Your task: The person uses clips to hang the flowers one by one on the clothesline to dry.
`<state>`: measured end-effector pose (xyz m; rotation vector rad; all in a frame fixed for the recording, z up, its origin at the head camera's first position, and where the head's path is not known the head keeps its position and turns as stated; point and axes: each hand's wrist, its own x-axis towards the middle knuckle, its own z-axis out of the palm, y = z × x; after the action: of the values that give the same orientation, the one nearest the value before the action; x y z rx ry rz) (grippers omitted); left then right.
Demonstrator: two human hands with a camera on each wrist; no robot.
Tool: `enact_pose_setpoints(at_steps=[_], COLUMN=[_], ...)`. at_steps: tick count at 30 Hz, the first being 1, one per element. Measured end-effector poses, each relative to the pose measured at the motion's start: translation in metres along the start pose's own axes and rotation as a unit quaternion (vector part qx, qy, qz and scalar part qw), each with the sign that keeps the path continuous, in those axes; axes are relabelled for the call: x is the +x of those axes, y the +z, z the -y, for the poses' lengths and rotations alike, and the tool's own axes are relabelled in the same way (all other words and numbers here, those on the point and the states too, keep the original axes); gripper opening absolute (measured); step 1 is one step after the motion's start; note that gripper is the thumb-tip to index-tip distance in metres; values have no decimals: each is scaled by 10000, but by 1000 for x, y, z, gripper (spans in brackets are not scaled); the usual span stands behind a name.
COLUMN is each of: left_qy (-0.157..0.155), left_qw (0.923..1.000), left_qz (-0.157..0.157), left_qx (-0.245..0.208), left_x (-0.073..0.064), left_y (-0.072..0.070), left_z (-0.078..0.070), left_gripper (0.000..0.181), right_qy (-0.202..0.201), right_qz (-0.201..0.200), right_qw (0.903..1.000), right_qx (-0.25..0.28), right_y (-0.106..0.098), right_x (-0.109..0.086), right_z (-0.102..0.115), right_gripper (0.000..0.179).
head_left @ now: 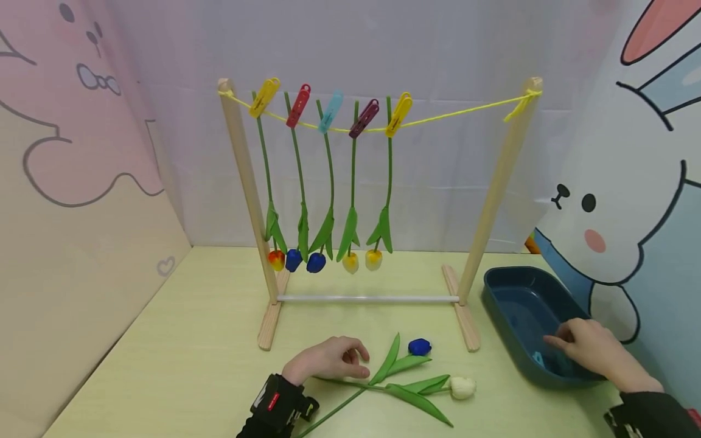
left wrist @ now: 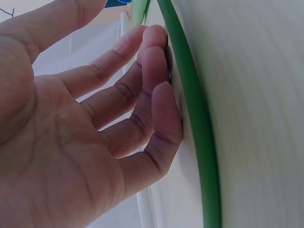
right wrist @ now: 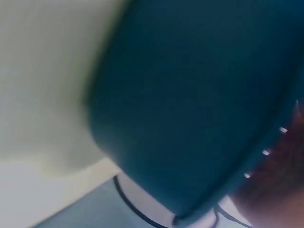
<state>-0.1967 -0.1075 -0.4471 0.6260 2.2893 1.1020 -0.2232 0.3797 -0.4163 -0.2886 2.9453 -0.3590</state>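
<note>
My left hand [head_left: 334, 358] rests on the table beside the stems of two artificial tulips, its fingers loosely bent. In the left wrist view its fingertips are by a green stem [left wrist: 198, 109], with nothing gripped. One is a blue tulip [head_left: 419, 347], the other a white tulip [head_left: 462, 388]; their stems cross. My right hand [head_left: 594, 350] reaches down into a dark blue basin [head_left: 493, 310], where a light blue clothespin [head_left: 538, 359] lies near its fingers. The basin wall hides most of that hand in the right wrist view, so whether it holds anything is unclear.
A wooden frame [head_left: 495, 188] carries a yellow string [head_left: 454, 114]. Several tulips hang upside down from it by clothespins, among them a red clothespin [head_left: 298, 106] and a light blue peg [head_left: 330, 112]. Bunny-printed panels [head_left: 619, 182] flank the table.
</note>
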Motion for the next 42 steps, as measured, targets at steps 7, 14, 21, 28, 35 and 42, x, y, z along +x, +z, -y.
enact_pose_setpoints(at_steps=[7, 14, 21, 28, 35, 42], left_qy=[-4, -33, -81, -72, -30, -21], left_qw=[10000, 10000, 10000, 10000, 10000, 10000], left_qz=[-14, -26, -33, -18, -31, -28], left_qx=[23, 75, 2, 16, -21, -16], left_x=[2, 2, 2, 1, 2, 3], left_y=[1, 1, 2, 2, 3, 2], left_z=[2, 2, 1, 0, 3, 3], left_gripper=[23, 24, 24, 24, 24, 24], right_qy=[-711, -1559, -2229, -2407, -1826, -2050], right_qz=[-2822, -3327, -3164, -2974, -2884, -2530], right_qw=[9539, 8906, 8006, 7286, 7415, 7035], right_qx=[728, 2682, 4574, 5682, 5777, 6317], right_y=[-16, -7, -15, -10, -6, -7], right_x=[-10, 11, 22, 33, 37, 37], right_z=[41, 86, 143, 163, 162, 158], right_gripper=[18, 31, 33, 31, 26, 26])
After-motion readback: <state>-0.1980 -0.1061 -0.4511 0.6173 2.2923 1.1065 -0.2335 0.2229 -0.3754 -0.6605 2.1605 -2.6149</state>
